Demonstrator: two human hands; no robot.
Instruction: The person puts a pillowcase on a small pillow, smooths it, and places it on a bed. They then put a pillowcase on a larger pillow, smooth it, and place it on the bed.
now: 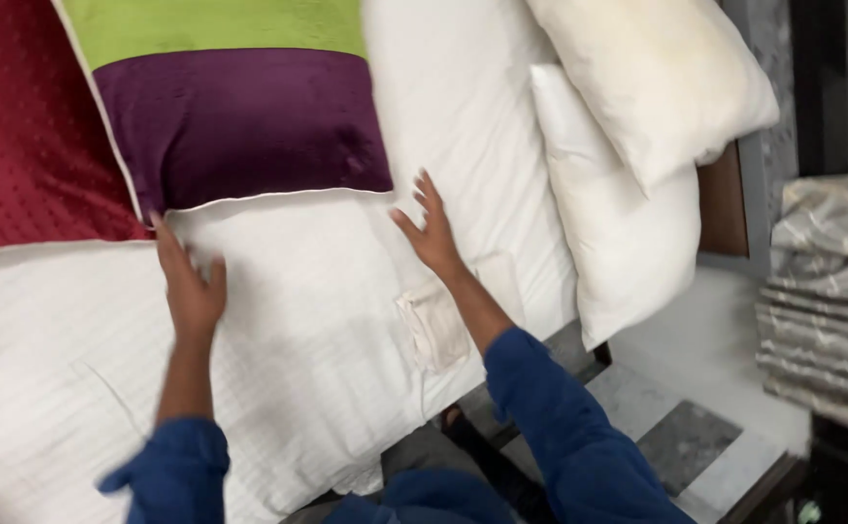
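A white striped duvet (307, 311) covers the bed, and both my hands rest flat on it. My left hand (188, 281) lies palm down with fingers apart, its tips just under the edge of a purple and green cushion (239, 116). Further right, my right hand (431, 228) presses on the duvet with fingers spread, holding nothing. A small white fabric patch (433, 325) on the duvet sits below my right wrist. Both arms wear blue sleeves.
A red dotted cushion (16, 136) lies at the top left. Two white pillows (637, 87) (628, 243) lean against the headboard (725, 204) at right. Folded grey patterned fabric (831, 291) is stacked at the far right beside a white surface. Tiled floor (686, 437) shows below.
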